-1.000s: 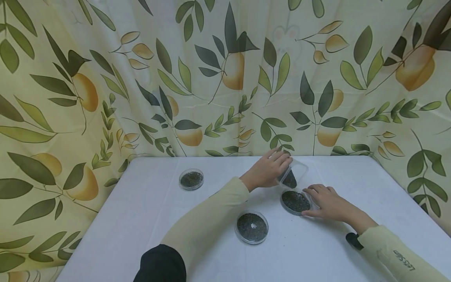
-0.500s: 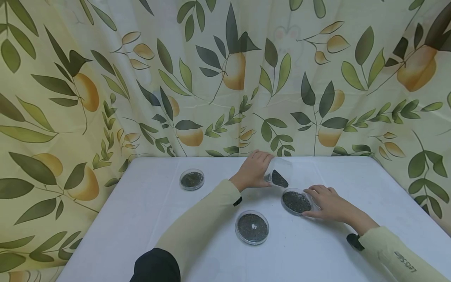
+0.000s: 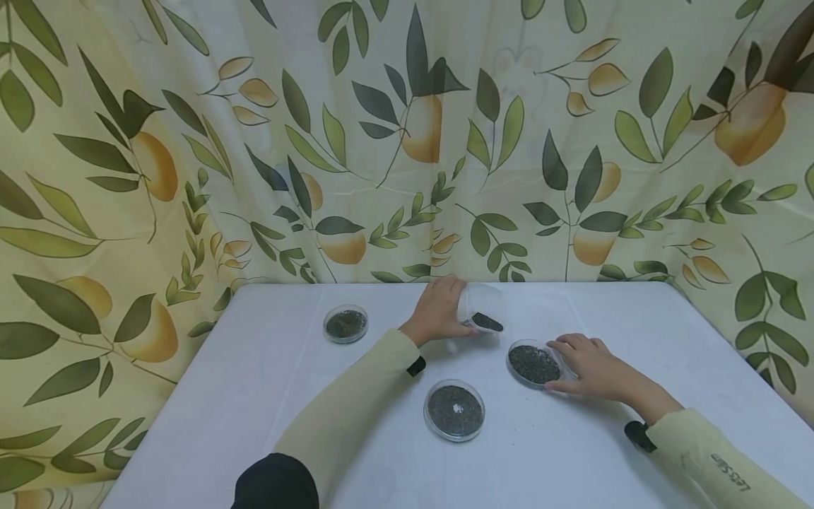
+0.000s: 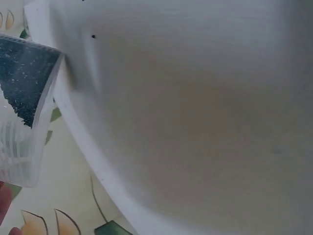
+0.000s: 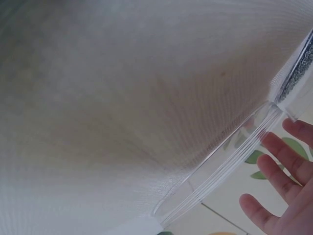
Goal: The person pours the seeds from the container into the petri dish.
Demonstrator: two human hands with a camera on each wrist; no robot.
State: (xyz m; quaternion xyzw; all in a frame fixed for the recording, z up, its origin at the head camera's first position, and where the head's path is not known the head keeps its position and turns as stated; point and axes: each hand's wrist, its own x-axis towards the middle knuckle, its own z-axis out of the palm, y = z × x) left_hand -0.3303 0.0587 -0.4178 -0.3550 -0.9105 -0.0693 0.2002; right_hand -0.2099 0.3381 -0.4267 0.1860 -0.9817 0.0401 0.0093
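My left hand (image 3: 435, 309) grips a clear plastic container (image 3: 472, 300) of dark granules, tilted over the table's far side. In the left wrist view the dark granules (image 4: 24, 73) lie slanted along one side of it, and only fingertips show at the lower left. My right hand (image 3: 591, 367) has thumb and index finger around the right edge of a petri dish (image 3: 533, 364) filled with the same granules. The right wrist view shows its side (image 5: 297, 73) by the fingers, and a clear round lid or dish (image 5: 220, 161) standing beside it.
A second filled petri dish (image 3: 454, 410), with a white spot in its middle, sits nearer the front. Another dish (image 3: 345, 324) of dark material stands at the back left. The white tabletop (image 3: 254, 396) ends at a leaf-printed curtain (image 3: 381, 212). A few specks lie on the cloth.
My left hand has drawn the container leftward, away from above the right-hand dish, and lowered it slightly as its tilt changed. My right hand has stayed at its dish.
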